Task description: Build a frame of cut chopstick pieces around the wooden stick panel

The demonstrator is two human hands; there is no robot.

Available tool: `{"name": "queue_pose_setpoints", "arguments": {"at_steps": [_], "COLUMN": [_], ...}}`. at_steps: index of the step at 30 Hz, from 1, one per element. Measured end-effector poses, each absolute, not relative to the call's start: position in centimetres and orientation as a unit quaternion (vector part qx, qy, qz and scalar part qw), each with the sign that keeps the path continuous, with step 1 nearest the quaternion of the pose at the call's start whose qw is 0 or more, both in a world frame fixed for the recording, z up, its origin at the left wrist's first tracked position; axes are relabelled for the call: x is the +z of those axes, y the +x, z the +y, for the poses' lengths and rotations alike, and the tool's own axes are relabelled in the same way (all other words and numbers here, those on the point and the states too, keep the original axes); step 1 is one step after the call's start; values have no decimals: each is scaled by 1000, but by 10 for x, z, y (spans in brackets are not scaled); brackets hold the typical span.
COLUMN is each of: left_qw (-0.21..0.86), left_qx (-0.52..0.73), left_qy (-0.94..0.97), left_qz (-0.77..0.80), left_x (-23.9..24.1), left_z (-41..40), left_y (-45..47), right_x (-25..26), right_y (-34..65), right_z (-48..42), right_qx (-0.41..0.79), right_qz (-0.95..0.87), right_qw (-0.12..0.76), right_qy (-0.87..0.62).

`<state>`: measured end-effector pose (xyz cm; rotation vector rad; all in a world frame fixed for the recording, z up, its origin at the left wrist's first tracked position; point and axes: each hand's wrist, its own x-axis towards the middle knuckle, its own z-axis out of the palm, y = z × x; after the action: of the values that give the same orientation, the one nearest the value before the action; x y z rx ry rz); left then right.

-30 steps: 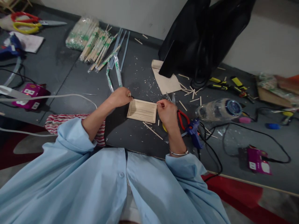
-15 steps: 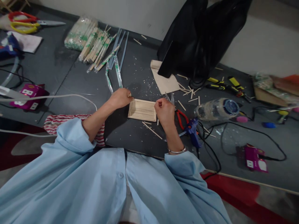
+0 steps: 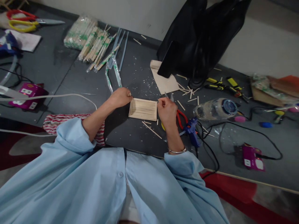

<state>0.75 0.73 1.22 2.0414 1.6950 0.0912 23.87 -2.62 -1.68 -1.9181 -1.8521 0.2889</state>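
A small shallow tray of thin wooden sticks [image 3: 143, 109], with a raised stick rim, lies flat on the dark table in front of me. At its upper left corner is my left hand [image 3: 121, 97], fingers curled and thumb pressed in; what they pinch is too small to make out. My right hand [image 3: 167, 111] is closed in a pinch beside the tray's upper right corner, its fingertips partly hidden. Red-handled pliers [image 3: 181, 119] lie partly behind that hand, next to a blue glue gun [image 3: 192, 132]. Loose stick pieces [image 3: 151, 129] lie below the tray.
Wrapped chopsticks [image 3: 98, 46] lie at the back left, scissors [image 3: 23, 21] farther left. A black bag [image 3: 187, 40] stands at the back. To the right are a clear plastic bottle [image 3: 215, 109], yellow-black cutters [image 3: 233, 84], cables and a purple power box [image 3: 253, 158].
My right hand has shifted slightly right, uncovering more of the tray's right rim. The tray appears slightly farther right. My left hand stays at the upper left corner.
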Motion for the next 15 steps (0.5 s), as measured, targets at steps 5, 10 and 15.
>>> {"name": "queue_pose_setpoints", "arguments": {"at_steps": [5, 10, 15], "left_qw": [270, 366, 480], "left_qx": [43, 129, 284], "left_qy": [735, 659, 562], "left_qz": [621, 644, 610], "left_x": [17, 17, 15], "left_z": [7, 8, 8], "left_y": [8, 5, 4], "right_x": [-16, -18, -11], "right_y": [234, 239, 239], "right_z": [-27, -24, -27], "right_qx": [115, 122, 122], "right_qz": [-681, -672, -623], "right_qw": [197, 263, 372], "right_qy": [-696, -681, -677]}}
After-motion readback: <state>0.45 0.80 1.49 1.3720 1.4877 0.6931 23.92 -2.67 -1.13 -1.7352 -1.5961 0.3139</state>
